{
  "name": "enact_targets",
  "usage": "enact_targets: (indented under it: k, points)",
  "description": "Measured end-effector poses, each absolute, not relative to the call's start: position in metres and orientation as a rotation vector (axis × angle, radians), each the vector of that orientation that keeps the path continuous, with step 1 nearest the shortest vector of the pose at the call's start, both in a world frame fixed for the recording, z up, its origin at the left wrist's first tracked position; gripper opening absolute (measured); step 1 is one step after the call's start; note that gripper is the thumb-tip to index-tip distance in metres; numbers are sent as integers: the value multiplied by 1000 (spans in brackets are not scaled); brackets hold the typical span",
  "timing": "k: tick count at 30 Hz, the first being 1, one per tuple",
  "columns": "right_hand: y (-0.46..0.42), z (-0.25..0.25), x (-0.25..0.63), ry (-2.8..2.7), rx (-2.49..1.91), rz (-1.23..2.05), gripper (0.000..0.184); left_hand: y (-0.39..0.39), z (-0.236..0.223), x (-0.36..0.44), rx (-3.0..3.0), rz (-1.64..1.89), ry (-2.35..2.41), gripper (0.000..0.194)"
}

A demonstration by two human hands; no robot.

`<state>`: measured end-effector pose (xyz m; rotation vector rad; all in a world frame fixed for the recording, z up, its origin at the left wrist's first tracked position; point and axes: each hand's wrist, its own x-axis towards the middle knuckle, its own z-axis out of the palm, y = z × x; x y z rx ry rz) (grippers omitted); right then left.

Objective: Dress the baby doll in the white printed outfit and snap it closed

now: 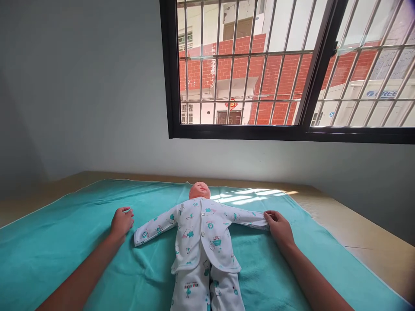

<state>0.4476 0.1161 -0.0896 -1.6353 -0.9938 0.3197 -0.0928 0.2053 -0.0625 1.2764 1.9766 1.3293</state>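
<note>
A baby doll (pixel 199 191) lies on its back, dressed in a white buttoned baby jacket (pixel 196 233) and matching trousers (pixel 191 291) with teal prints. Both jacket sleeves stretch out to the sides. At the end of the sleeve on the right (pixel 248 218), my right hand (pixel 279 226) pinches the cuff between thumb and fingers. My left hand (pixel 122 222) hovers or rests just beyond the other sleeve (pixel 155 226), apart from its cuff. Its fingers are loosely curled, and nothing shows in them. The doll's hands are not visible; the trouser legs run out of view at the bottom.
A teal cloth (pixel 65 233) with some creases covers most of the wooden surface (pixel 356 220). Sunlight falls in stripes near the doll's head. Behind stand a grey wall (pixel 97 86) and a black-framed window (pixel 240 131) with metal bars.
</note>
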Motion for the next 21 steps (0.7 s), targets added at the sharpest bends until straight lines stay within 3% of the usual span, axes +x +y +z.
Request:
enact_targets:
  k: [7, 9, 14, 21]
  points:
    - [108, -78, 442, -1149, -1679, 439, 45, 196, -68, -105, 1768, 588, 2207, 50]
    - [107, -77, 441, -1208, -1712, 411, 45, 190, -66, -97, 1797, 512, 2136, 54]
    - [108, -76, 438, -1249, -1711, 392, 43, 178, -63, -74, 1837, 710, 1804, 46]
    - [105, -73, 436, -1230, -1741, 339, 51, 183, -67, -88, 1849, 1150, 2047, 37]
